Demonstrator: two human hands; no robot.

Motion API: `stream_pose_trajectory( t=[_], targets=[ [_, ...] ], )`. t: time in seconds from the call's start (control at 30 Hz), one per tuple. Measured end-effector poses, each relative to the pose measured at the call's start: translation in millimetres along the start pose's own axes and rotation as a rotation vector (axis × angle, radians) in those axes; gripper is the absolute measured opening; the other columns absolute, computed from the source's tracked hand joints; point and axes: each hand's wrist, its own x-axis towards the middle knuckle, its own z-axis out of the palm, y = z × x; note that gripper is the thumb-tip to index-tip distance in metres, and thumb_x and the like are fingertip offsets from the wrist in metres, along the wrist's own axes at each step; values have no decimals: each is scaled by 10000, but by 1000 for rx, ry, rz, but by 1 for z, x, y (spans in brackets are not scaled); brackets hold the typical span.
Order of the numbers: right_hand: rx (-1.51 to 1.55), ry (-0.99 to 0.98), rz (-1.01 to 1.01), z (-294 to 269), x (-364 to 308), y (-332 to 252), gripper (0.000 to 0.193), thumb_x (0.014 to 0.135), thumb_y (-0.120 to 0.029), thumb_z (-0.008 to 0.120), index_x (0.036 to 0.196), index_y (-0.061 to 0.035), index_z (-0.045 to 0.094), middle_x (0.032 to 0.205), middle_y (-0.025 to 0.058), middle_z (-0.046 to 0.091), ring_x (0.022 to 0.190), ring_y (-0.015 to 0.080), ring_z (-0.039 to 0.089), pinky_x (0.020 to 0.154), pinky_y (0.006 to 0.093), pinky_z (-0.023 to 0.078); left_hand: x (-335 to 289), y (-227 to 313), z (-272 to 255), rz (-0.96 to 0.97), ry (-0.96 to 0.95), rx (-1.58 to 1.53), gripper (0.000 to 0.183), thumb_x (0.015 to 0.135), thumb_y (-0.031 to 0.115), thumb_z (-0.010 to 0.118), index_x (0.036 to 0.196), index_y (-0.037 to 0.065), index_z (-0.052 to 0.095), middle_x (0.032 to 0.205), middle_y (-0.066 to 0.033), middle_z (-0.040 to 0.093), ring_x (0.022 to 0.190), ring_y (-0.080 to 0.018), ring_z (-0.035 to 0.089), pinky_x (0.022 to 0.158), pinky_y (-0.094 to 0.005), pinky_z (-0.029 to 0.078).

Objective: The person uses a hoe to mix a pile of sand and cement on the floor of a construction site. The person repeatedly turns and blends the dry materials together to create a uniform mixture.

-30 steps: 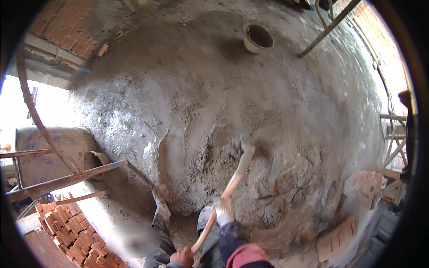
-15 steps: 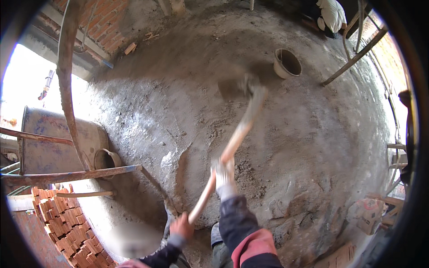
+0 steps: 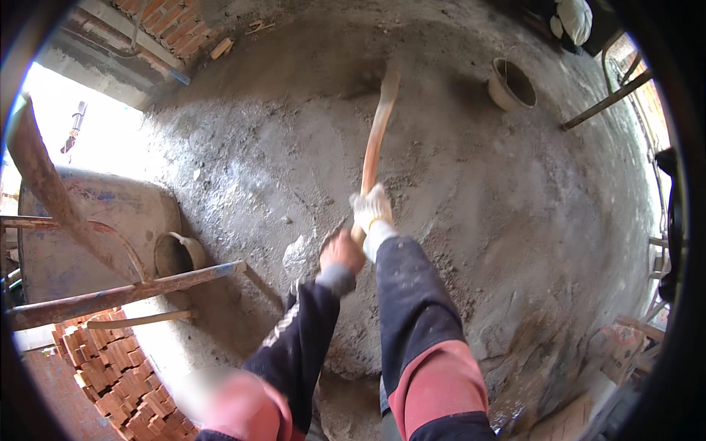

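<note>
Both my hands grip a long wooden handle point(image 3: 373, 143) of a digging tool that reaches forward over a big heap of grey sand and mortar point(image 3: 471, 191). My right hand point(image 3: 370, 207), in a white glove, holds the shaft higher up. My bare left hand point(image 3: 340, 252) clasps its near end just behind. The tool's head point(image 3: 368, 81) is blurred at the far side of the heap.
A round bucket point(image 3: 512, 83) stands at the far right of the heap. A grey drum-shaped mixer point(image 3: 81, 242) with rusty steel bars point(image 3: 125, 292) is at my left, stacked red bricks point(image 3: 110, 375) below it. A brick wall point(image 3: 158, 26) runs behind; metal poles point(image 3: 607, 101) lean at right.
The tool has swung up and forward from the near side of the heap to its far side. My hands have slid together near the handle's end, and my arms are stretched out.
</note>
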Motion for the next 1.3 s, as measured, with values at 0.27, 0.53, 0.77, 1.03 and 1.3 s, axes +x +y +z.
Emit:
stream_pose_trajectory(
  t=[0.27,0.53,0.77,1.03,1.3],
  targets=[
    [1342,-73,493,70,-133,36,250,878,-199,591,997,-83,404,743,61,526,560,187,550,565,310,457,-257,-37,46,-145,-187,-51,130,813,186,507,882,79,482,737,-220,636,692,-406,631,636,-529,499],
    [1424,-146,720,162,-389,73,284,764,-110,658,883,-63,404,564,67,486,412,179,492,342,320,395,-505,-43,29,-220,-378,-148,182,833,238,503,950,112,563,694,-197,626,682,-400,618,619,-520,482],
    [1570,59,907,198,-477,68,246,728,-161,679,695,-76,450,556,52,499,431,171,483,381,328,366,-546,-73,10,-299,-592,53,230,794,311,542,872,95,564,744,-198,651,723,-380,648,636,-480,504],
    [1801,34,568,114,-341,-31,508,777,-128,694,1188,-56,405,653,6,459,482,142,471,402,281,398,-443,-153,12,-63,-123,-12,132,771,163,565,864,123,480,720,-134,606,650,-352,620,550,-477,483],
    [1415,-141,355,42,-217,-125,331,816,-214,688,953,-30,448,617,27,513,506,138,510,492,288,425,-292,-146,-9,-237,-41,-171,162,790,163,555,898,73,476,780,-197,632,759,-398,623,668,-498,484]
  ],
)
